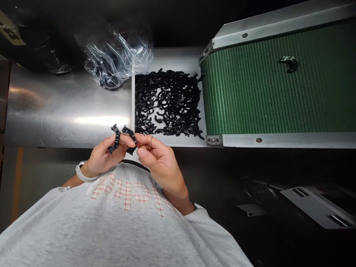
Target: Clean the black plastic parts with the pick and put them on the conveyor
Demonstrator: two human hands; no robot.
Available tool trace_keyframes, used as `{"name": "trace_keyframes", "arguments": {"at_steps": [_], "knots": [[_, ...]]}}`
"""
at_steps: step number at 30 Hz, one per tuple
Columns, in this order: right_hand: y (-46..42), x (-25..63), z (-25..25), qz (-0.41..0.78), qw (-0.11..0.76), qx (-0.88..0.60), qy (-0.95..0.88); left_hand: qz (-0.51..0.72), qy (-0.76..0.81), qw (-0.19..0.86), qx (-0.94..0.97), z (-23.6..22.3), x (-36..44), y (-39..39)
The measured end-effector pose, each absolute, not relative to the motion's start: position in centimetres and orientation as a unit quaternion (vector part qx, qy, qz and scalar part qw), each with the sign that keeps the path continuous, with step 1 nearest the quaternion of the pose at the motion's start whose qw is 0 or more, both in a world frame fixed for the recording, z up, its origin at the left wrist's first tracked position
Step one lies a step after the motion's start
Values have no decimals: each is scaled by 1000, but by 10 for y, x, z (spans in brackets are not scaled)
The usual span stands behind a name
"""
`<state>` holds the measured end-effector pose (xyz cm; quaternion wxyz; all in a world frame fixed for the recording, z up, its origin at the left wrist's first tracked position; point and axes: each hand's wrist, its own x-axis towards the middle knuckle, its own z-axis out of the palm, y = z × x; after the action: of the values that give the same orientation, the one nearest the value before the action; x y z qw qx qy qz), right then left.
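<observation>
My left hand (111, 154) is closed on a curved black plastic part (115, 139), pinched between thumb and fingers. Another black plastic part (128, 132) lies at its fingertips, where both hands meet in front of my chest. With thumb and forefinger pressed together, my right hand (155, 155) grips the right-hand edge of this second part. Its lower end is partly covered by the fingers. Just beyond my hands, many similar small black parts (178, 89) lie heaped in a shallow white tray (169, 140).
A green ribbed conveyor belt (250, 92) with metal side rails starts right of the tray; one dark part (290, 63) rests on it. Left of the tray, clear plastic bags (111, 63) with dark contents stand on the steel table (55, 111). A white panel (314, 204) sits lower right.
</observation>
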<state>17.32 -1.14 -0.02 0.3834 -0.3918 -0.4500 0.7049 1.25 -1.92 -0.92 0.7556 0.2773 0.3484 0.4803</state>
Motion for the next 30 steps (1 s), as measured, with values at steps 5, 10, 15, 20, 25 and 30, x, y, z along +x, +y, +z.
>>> {"name": "trace_keyframes", "arguments": {"at_steps": [5, 10, 15, 20, 25, 30], "knots": [[-14, 171, 0, 702, 384, -407, -441, 453, 355, 761, 299, -7, 13, -19], [-14, 170, -3, 731, 390, -393, -400, 448, 360, 755, 316, -15, 9, -22], [-13, 167, -8, 731, 409, -407, -364, 444, 369, 738, 350, -22, 3, -23], [-14, 166, -12, 716, 421, -413, -374, 450, 358, 741, 347, -23, 5, -22], [-15, 166, -8, 710, 415, -424, -380, 442, 352, 748, 349, -22, 5, -21], [-16, 169, -8, 710, 398, -414, -407, 429, 352, 755, 350, -30, -1, -25]]}}
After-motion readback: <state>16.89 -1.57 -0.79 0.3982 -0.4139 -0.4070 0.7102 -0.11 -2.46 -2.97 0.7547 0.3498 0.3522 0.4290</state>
